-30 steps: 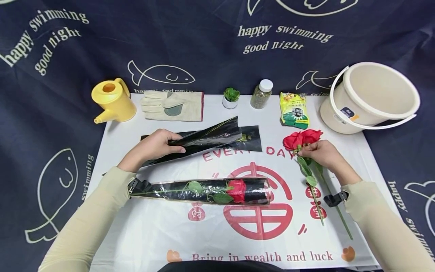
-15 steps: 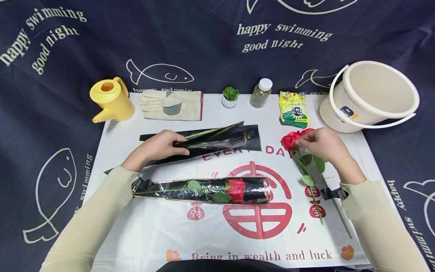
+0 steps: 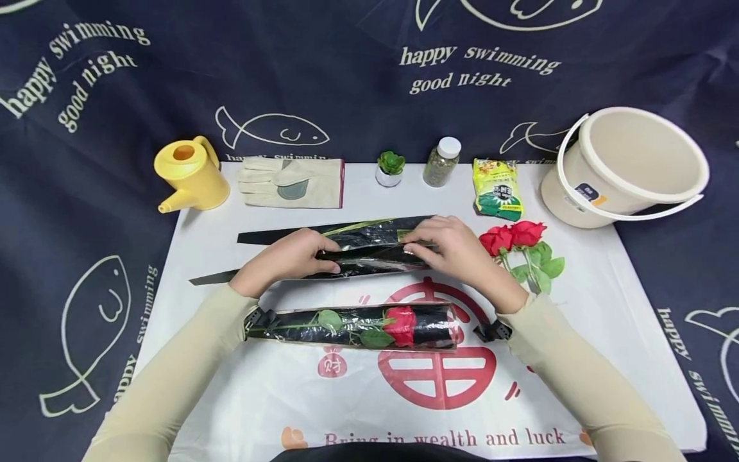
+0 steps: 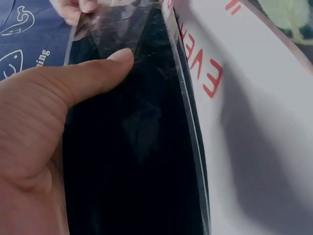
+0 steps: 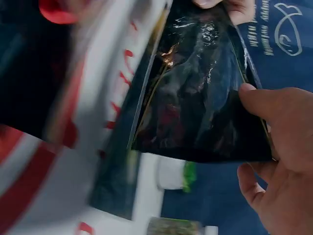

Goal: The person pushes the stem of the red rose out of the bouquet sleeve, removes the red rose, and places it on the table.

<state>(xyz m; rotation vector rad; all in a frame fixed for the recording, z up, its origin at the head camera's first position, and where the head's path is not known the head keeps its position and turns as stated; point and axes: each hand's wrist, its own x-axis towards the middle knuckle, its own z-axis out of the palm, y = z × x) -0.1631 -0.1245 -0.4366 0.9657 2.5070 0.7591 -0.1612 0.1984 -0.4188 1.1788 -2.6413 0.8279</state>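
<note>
In the head view my left hand grips a black-backed clear flower sleeve near its middle, thumb on top. My right hand pinches the edge of its wide end, and the right wrist view shows the thumb on that edge of the sleeve. Another black sleeve lies just behind. Nearer the front, a red rose with leaves lies inside a filled sleeve. Two loose red roses lie to the right, their lower stems hidden by my right arm.
Along the back stand a yellow watering can, work gloves, a small potted plant, a jar with a white lid and a yellow-green packet. A beige bucket stands at the back right.
My right hand has let go of the loose roses and moved left to the wide end of the sleeve. My left hand has drawn the sleeve slightly right and toward me.
</note>
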